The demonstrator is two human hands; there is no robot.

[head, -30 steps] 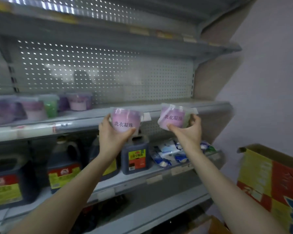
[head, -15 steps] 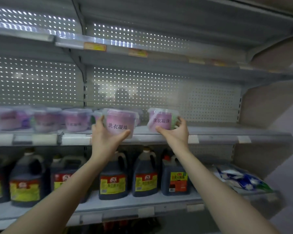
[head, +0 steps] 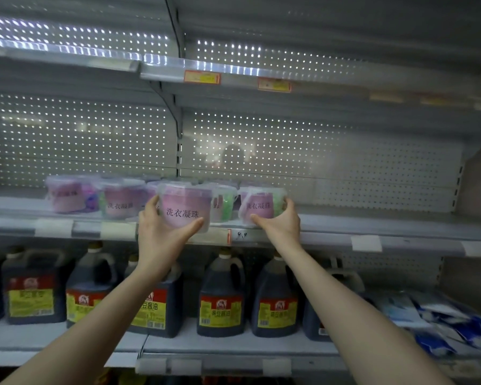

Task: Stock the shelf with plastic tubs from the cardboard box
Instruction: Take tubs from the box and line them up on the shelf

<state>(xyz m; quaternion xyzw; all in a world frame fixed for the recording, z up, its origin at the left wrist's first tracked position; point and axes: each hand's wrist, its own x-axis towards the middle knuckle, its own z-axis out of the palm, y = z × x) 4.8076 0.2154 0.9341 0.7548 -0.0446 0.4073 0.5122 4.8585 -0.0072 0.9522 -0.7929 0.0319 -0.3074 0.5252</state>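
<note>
Two grips, both firm: our left hand [head: 161, 234] wraps the near tub [head: 185, 211], round clear plastic over pink, at the shelf [head: 345, 234] lip; our right hand [head: 282, 226] wraps the far tub [head: 261, 204]. Behind, a lidded row [head: 67, 195]; then perforated metal backing [head: 331, 162].

Pink tubs [head: 184, 208], dark jugs [head: 221, 298] with red-yellow labels.

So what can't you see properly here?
Head view:
- Price tags on the upper shelf: too blurred to read.
- Green tub: mostly hidden behind the near tub in the left hand.
- Far tub in the right hand: label blurred.
- Jug label: partly covered by left forearm.
- Cardboard box: outside the frame.
</note>
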